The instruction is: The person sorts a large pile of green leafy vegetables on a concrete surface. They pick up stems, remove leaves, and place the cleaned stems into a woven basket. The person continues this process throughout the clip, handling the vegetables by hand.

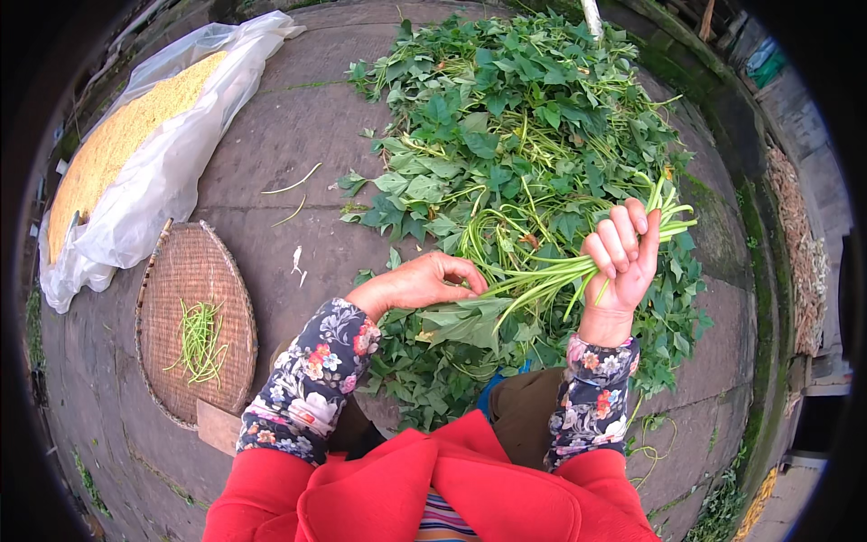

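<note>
My right hand (623, 257) grips a bundle of long green leaf stalks (555, 278), their cut ends sticking out past the fingers on the right. The bundle's other end runs left to my left hand (433, 281), whose thumb and fingertips pinch the stalks beside a few drooping leaves (467, 322). The exact pinch point is partly hidden by the fingers. Beneath and beyond both hands spreads a large heap of leafy green vines (488, 135), which look like sweet potato vines.
A round woven bamboo tray (159, 325) on the left holds a small pile of green stalks (200, 342). Behind it, yellow grain (135, 135) lies on clear plastic sheeting (156, 196). A small wooden board (218, 425) touches the tray. Loose stalks (292, 179) lie on the paved ground (271, 129).
</note>
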`<state>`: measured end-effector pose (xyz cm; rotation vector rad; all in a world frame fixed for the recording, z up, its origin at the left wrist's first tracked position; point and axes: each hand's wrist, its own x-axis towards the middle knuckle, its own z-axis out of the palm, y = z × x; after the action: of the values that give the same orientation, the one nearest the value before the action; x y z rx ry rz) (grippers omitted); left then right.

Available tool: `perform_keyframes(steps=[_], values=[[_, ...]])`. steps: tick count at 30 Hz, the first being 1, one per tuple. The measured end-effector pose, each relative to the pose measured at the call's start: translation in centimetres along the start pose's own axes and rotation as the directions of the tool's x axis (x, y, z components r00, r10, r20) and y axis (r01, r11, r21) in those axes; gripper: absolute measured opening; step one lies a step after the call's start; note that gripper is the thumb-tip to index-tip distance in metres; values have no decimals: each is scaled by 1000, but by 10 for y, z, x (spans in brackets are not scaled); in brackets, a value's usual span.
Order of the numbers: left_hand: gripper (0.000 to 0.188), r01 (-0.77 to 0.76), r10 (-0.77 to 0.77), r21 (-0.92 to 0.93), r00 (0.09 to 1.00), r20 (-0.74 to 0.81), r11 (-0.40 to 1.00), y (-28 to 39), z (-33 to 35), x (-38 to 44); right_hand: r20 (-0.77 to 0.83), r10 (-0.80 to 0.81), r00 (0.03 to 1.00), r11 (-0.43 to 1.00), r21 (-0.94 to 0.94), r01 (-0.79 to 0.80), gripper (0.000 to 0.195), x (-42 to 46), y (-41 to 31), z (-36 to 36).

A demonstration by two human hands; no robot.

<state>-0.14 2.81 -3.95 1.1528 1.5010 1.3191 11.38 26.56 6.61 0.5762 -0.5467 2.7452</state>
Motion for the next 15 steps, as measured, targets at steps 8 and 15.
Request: perform_keyframes(steps=[8, 15], values=[[10, 72, -81, -50, 974, -210, 996, -1, -8, -5, -32, -16, 999, 998, -59, 14, 32, 0, 0, -1], [8, 162, -104, 69, 852, -513, 984, -7, -14, -3, -79, 11, 997, 996, -87, -18, 33, 1, 12, 3]])
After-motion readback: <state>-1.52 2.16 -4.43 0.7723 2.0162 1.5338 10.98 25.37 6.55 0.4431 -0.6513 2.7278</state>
